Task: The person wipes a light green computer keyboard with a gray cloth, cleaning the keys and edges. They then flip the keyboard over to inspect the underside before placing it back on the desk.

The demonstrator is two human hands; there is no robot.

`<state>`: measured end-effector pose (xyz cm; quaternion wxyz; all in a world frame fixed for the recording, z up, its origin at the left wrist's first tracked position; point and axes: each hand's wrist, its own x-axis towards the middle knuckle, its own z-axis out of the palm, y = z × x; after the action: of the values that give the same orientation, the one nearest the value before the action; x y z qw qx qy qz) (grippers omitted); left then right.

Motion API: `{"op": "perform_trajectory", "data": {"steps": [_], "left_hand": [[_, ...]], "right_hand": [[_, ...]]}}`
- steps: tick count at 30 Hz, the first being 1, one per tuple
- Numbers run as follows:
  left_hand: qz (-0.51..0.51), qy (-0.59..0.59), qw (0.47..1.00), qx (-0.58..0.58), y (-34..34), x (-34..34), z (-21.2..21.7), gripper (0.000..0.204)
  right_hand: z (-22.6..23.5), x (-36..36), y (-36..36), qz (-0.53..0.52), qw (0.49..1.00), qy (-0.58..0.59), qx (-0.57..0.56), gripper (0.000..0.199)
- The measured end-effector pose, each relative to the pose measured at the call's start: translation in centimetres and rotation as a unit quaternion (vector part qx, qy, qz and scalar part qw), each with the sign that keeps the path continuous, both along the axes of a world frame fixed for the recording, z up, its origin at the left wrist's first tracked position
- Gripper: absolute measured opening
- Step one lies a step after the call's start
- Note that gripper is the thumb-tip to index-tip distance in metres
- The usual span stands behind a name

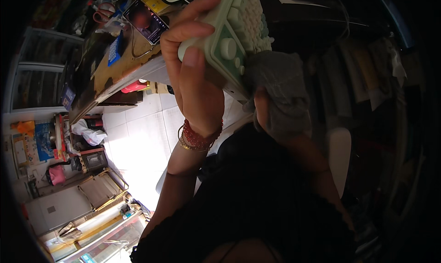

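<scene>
A pale green keyboard (pixel 219 46) with round knobs and rows of light pink and green keycaps is held up on its side at the top middle. My left hand (pixel 195 75), with red bead bracelets on its wrist, grips one end, its thumb and fingers spread over the casing. My right hand (pixel 262 108) is closed on a grey cloth (pixel 284 81) that lies against the keyboard's near corner. Most of that hand's fingers are hidden by the cloth and by shadow.
A worn wooden table (pixel 126 72) at the upper left bears a lit phone (pixel 146 22), scissors (pixel 104 13) and a blue keypad-like item (pixel 115 49). White floor tiles (pixel 138 130) lie below it. A folded chair (pixel 102 189) stands at the lower left; a pale chair part (pixel 339 157) is at right.
</scene>
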<state>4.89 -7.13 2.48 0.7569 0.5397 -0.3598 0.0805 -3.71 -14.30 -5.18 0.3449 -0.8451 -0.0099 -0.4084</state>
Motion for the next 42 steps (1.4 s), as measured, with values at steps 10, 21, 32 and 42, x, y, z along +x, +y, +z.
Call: {"op": "perform_trajectory", "data": {"steps": [10,21,32,42], "left_hand": [[-0.03,0.024,0.999,-0.03,-0.2,-0.1,0.0,0.024],[-0.072,0.065,0.994,-0.049,0.3,0.5,0.5,0.025],[-0.108,0.097,0.987,-0.07,0.7,1.0,0.8,0.025],[-0.063,0.076,0.994,-0.047,0.5,1.0,0.1,0.026]], "right_hand": [[-0.6,0.8,-0.2,0.02,0.997,-0.06,0.049,0.028],[-1.7,1.1,-0.4,0.033,0.995,-0.046,0.081,0.026],[-1.1,0.4,-0.4,0.03,0.999,-0.035,0.001,0.032],[-1.5,0.4,0.0,0.002,0.999,-0.04,0.029,0.031]]}}
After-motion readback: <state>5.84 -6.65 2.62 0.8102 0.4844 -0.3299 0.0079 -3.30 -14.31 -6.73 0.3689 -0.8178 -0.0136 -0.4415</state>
